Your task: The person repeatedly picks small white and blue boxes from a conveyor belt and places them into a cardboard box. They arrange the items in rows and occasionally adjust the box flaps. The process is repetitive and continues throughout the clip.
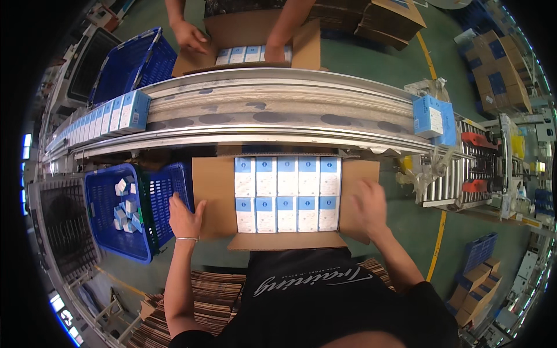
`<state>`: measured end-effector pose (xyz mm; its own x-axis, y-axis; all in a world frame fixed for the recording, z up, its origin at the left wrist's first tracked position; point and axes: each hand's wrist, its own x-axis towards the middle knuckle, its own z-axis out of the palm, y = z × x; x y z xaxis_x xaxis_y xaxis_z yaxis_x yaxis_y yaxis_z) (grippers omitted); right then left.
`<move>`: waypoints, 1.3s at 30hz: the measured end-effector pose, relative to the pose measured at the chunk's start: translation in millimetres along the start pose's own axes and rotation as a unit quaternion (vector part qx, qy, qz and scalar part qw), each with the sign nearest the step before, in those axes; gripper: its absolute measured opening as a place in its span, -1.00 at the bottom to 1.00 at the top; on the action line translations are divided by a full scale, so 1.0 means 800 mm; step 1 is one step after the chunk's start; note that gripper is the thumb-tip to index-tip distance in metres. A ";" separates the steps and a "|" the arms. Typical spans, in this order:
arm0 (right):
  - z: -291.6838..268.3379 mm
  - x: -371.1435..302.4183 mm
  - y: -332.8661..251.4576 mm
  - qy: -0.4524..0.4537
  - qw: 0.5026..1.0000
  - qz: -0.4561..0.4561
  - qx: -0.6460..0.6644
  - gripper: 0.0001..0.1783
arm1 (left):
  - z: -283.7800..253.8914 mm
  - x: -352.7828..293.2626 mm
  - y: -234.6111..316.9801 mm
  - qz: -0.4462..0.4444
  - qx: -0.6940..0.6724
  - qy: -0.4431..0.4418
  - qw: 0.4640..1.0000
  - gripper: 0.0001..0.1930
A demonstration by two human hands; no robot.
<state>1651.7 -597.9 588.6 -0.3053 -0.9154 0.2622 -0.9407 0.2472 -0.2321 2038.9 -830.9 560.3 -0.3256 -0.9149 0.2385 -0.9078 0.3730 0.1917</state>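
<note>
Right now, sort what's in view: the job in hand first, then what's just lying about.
Job in hand:
open carton
ten white-and-blue boxes inside it
left hand and right hand, at its side flaps

Probably just lying about:
blue basket at left, with small loose boxes
flattened cardboard near the person
stacked cartons, upper right

Floor (360, 61): green from where I'm sitting, with a yellow line (437, 246) running up the right side
Right side: cartons (496, 69) piled up, blue patches on them, and I spot a smaller pile (477, 293) lower down
Light: bright patches (65, 319) along the left rim, honestly can't tell if they're windows or lamps on my feed
</note>
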 end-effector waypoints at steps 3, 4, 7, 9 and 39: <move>-0.041 -0.021 0.015 -0.008 0.991 0.131 -0.038 -0.27 | 0.008 -0.040 -0.003 -0.007 -0.109 -0.324 0.940 -0.42; -0.033 -0.032 0.015 -0.106 0.964 0.244 0.011 -0.23 | 0.006 -0.045 0.042 0.060 -0.110 -0.368 0.921 -0.44; -0.025 -0.017 -0.060 -0.246 0.957 0.141 0.063 -0.10 | 0.041 -0.038 0.111 0.255 -0.164 -0.414 0.858 -0.59; 0.025 0.009 -0.100 -0.344 0.936 0.054 0.053 -0.04 | 0.104 -0.052 0.127 0.361 -0.131 -0.428 0.818 -0.67; -0.007 -0.116 0.147 0.010 0.823 0.541 0.175 -0.33 | 0.282 -0.085 0.205 -0.349 -0.752 -0.367 0.422 -0.34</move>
<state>1568.7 -481.9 542.3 -0.9417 -0.2136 -0.2599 -0.0181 0.8036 -0.5948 1852.2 -742.2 360.5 -0.6138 -0.4778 -0.6285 0.1645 -0.8560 0.4902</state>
